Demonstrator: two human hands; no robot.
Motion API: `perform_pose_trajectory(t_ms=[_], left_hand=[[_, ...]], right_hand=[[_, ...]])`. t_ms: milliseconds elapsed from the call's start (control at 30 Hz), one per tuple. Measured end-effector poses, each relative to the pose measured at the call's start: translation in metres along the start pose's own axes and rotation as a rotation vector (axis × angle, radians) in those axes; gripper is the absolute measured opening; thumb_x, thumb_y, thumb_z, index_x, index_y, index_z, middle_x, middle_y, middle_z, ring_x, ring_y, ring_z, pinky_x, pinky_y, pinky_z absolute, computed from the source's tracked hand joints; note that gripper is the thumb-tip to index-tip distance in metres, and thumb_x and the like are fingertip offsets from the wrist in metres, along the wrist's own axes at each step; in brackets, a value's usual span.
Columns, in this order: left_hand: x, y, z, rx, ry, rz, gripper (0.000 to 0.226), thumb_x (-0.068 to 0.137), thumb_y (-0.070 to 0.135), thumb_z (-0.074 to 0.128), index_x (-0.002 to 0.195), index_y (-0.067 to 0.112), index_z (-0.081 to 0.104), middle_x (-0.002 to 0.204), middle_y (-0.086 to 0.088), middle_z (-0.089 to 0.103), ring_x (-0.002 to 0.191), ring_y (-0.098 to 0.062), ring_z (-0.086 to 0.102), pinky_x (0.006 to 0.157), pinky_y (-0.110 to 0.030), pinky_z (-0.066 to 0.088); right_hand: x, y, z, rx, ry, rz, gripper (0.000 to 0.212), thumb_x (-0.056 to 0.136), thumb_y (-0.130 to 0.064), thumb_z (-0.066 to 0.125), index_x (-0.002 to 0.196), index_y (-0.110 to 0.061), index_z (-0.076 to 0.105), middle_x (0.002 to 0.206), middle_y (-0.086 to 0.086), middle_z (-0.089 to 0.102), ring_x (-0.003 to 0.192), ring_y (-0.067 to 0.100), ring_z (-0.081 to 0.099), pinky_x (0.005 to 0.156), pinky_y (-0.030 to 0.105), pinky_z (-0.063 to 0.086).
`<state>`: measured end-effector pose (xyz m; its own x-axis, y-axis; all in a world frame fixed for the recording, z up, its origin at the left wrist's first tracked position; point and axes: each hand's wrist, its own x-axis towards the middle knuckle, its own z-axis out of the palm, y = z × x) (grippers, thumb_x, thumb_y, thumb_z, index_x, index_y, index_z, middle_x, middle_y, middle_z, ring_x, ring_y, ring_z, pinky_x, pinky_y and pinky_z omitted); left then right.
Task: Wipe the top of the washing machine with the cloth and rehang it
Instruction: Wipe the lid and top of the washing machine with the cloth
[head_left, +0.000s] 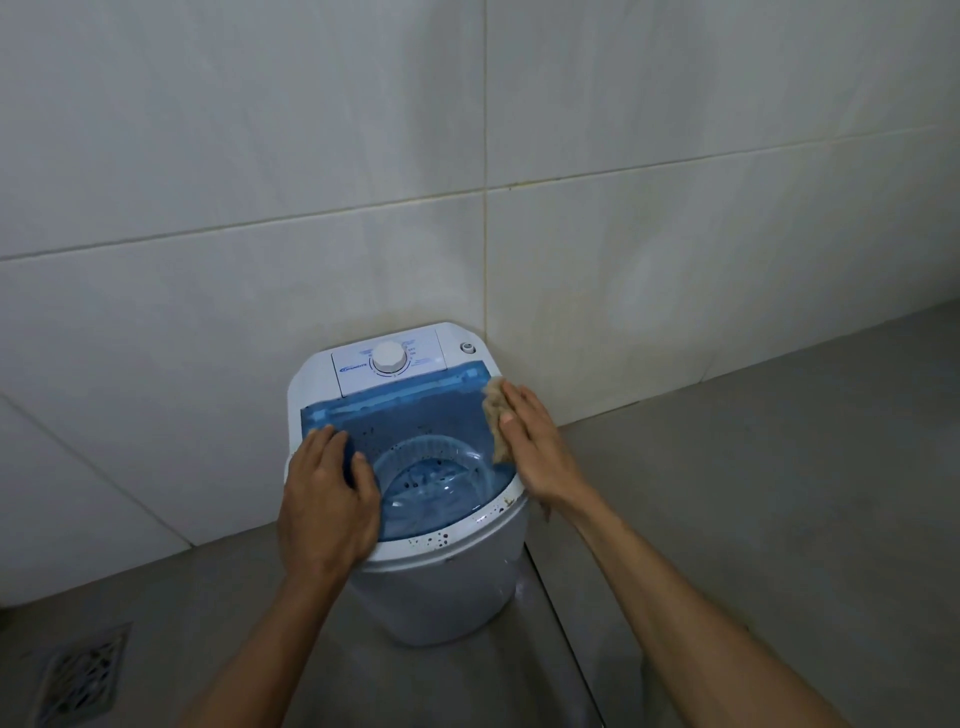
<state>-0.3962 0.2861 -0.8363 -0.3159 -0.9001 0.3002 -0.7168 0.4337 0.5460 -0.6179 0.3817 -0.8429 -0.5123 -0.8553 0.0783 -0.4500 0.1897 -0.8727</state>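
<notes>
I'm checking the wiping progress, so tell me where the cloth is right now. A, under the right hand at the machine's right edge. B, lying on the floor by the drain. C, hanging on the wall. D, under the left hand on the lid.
A: the beige cloth is pressed under the right hand along the right edge of the washing machine.

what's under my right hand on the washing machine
A tan cloth lies under the right hand, pressed flat on the right edge of the washing machine by its blue lid. The hand covers the cloth's middle, and the rim beneath is hidden.
</notes>
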Motion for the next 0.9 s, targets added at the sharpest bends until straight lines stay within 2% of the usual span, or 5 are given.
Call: perform_pose_trajectory(t_ms=[100,333,467,667,900], left_hand=[[0.001,0.000,0.001,0.003,-0.002,-0.003,0.038,0.097,0.027,0.047,0.128,0.008,0.057,0.139,-0.008,0.055,0.130,-0.027,0.046,0.104,-0.049,0.046],[0.001,-0.001,0.001,0.008,0.000,-0.005,0.038,0.097,0.029,0.046,0.128,0.009,0.056,0.138,-0.007,0.055,0.129,-0.026,0.047,0.103,-0.050,0.047],[0.000,0.001,0.000,0.018,0.003,0.012,0.037,0.098,0.027,0.046,0.126,0.007,0.057,0.137,-0.008,0.056,0.128,-0.027,0.047,0.104,-0.048,0.046],[0.000,0.005,-0.002,0.011,0.026,0.014,0.034,0.097,0.026,0.047,0.122,0.007,0.059,0.134,-0.008,0.057,0.125,-0.027,0.049,0.101,-0.046,0.046],[-0.002,0.005,-0.004,0.008,0.028,0.033,0.032,0.097,0.025,0.046,0.119,0.006,0.059,0.129,-0.008,0.059,0.121,-0.027,0.051,0.100,-0.044,0.046]], right_hand=[[0.011,-0.006,-0.001,-0.003,0.042,0.056,0.051,0.106,-0.038,0.028,0.155,-0.025,0.023,0.160,-0.003,0.027,0.145,0.011,0.025,0.117,0.027,0.019],[-0.053,0.009,0.020,-0.176,0.054,-0.211,0.049,0.102,-0.042,0.032,0.150,-0.037,0.031,0.164,-0.013,0.006,0.151,0.012,-0.002,0.119,0.035,0.008],[-0.029,0.001,0.006,-0.025,0.013,-0.100,0.046,0.105,-0.032,0.034,0.152,-0.028,0.032,0.164,-0.007,0.010,0.148,0.004,0.009,0.117,0.027,0.015],[-0.033,0.000,0.011,-0.014,0.098,-0.029,0.048,0.106,-0.036,0.029,0.154,-0.029,0.025,0.165,-0.009,0.009,0.149,0.005,0.008,0.122,0.040,0.016],[-0.111,0.007,0.064,-0.187,0.270,-0.311,0.048,0.105,-0.027,0.032,0.152,-0.018,0.033,0.165,-0.001,0.013,0.152,0.030,-0.005,0.122,0.047,0.016]])
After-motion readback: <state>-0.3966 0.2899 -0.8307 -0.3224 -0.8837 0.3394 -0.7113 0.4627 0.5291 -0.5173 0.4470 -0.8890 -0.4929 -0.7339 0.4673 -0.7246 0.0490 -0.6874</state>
